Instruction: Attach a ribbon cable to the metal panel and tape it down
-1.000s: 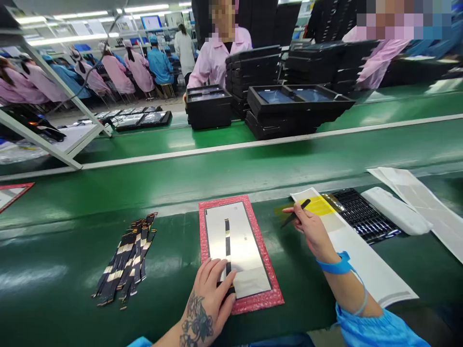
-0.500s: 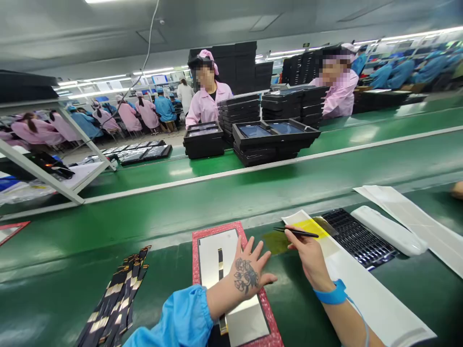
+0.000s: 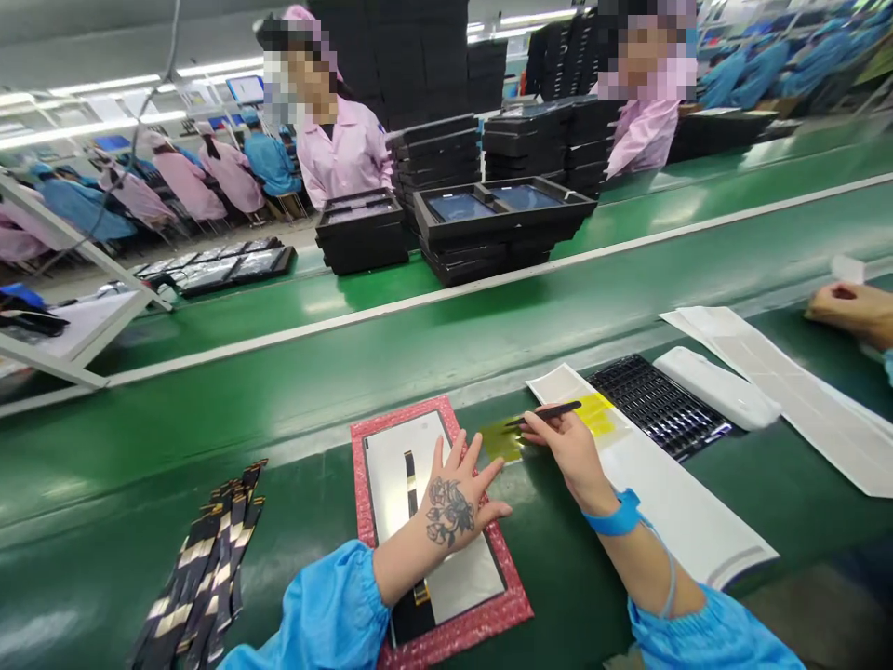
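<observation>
My left hand (image 3: 457,493) lies flat with fingers spread on a grey panel (image 3: 391,456) that rests on a red foam mat (image 3: 363,484). A black flex strip (image 3: 410,470) runs down the panel under that hand. My right hand (image 3: 568,447) pinches black tweezers (image 3: 548,414), whose tip holds a translucent yellow film piece (image 3: 502,439) just right of the mat. A white backing sheet with a yellow patch (image 3: 600,409) lies under my right wrist.
A pile of black flex strips (image 3: 202,568) lies at the left. A black grid tray (image 3: 656,405), a white pad (image 3: 718,386) and white sheets (image 3: 781,381) sit at the right, by another person's hand (image 3: 847,312). Stacked black trays (image 3: 502,223) and workers stand across the green conveyor.
My left hand moved from the panel's bottom edge up onto its middle and spread flat. My right hand carried the tweezers with the yellow film leftward toward the mat. The camera view shifted.
</observation>
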`<state>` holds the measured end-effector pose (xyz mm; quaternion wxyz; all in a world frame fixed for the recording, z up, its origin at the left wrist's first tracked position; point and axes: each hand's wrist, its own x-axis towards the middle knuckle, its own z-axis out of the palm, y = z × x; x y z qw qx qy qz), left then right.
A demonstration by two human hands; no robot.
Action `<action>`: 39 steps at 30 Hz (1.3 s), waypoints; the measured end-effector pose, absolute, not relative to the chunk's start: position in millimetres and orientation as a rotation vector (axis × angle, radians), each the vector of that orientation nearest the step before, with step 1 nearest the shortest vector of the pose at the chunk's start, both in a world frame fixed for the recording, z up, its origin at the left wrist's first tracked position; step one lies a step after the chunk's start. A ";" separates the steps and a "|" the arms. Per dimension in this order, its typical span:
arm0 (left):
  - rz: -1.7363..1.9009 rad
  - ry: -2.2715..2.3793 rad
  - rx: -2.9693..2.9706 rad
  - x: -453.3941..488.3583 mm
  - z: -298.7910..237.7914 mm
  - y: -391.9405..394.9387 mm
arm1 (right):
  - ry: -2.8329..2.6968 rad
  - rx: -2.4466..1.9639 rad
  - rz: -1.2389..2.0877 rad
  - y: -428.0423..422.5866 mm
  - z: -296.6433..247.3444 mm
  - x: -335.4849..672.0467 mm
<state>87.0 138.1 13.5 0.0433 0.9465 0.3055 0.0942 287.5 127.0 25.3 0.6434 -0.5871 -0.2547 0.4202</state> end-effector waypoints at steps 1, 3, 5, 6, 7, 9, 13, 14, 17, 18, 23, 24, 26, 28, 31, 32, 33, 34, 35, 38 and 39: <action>0.294 0.929 2.896 87.1 11.2 137.7 | -0.585 -1.351 0.965 127.0 23.8 287.0; 0.324 0.930 2.896 86.1 7.7 136.8 | -0.602 -1.372 0.977 126.9 20.9 285.2; 0.371 0.945 2.895 84.8 5.3 136.3 | -0.624 -1.387 0.978 127.1 18.2 282.9; 0.395 0.957 2.891 84.6 4.3 136.3 | -0.634 -1.394 0.974 127.4 17.1 281.7; 0.416 0.966 2.885 84.9 3.3 136.6 | -0.644 -1.400 0.966 127.8 16.1 280.5; 0.455 0.969 2.875 86.4 1.3 137.6 | -0.659 -1.416 0.946 129.2 14.5 278.2; 0.511 1.000 2.868 90.0 -2.4 139.3 | -0.689 -1.449 0.911 132.2 13.3 273.7; 0.511 1.018 2.863 90.5 -3.1 139.2 | -0.698 -1.457 0.906 132.7 13.3 272.5; 0.468 1.046 2.842 91.4 -4.7 138.6 | -0.724 -1.479 0.893 133.6 13.1 269.7; 0.452 1.042 2.838 91.7 -5.1 138.5 | -0.728 -1.485 0.888 133.7 13.0 269.1; 0.526 1.035 2.803 92.7 -6.7 138.9 | -0.730 -1.509 0.863 134.7 11.9 268.1; 0.542 1.039 2.794 92.7 -6.7 138.8 | -0.730 -1.512 0.861 134.9 11.6 268.1; 0.547 1.046 2.788 92.7 -6.5 138.5 | -0.731 -1.515 0.869 135.4 11.0 268.4; 0.543 1.050 2.791 92.8 -6.1 138.2 | -0.734 -1.514 0.889 135.7 10.4 268.8; 0.541 1.051 2.792 93.1 -5.7 138.3 | -0.735 -1.508 0.919 136.3 9.9 269.5; 0.528 1.045 2.795 93.1 -5.6 138.4 | -0.733 -1.507 0.924 136.6 9.8 269.7; 0.508 1.039 2.798 93.0 -5.6 138.6 | -0.730 -1.505 0.928 137.0 9.7 269.9; 0.486 1.037 2.800 92.9 -5.7 138.8 | -0.726 -1.504 0.933 137.5 9.7 270.0; 0.466 1.034 2.802 92.7 -5.8 139.1 | -0.721 -1.503 0.938 138.1 9.8 270.0; 0.443 1.035 2.795 92.3 -6.7 140.1 | -0.700 -1.487 0.956 139.9 11.1 269.5; 0.447 1.035 2.790 92.2 -7.1 140.5 | -0.689 -1.474 0.963 140.2 12.2 269.2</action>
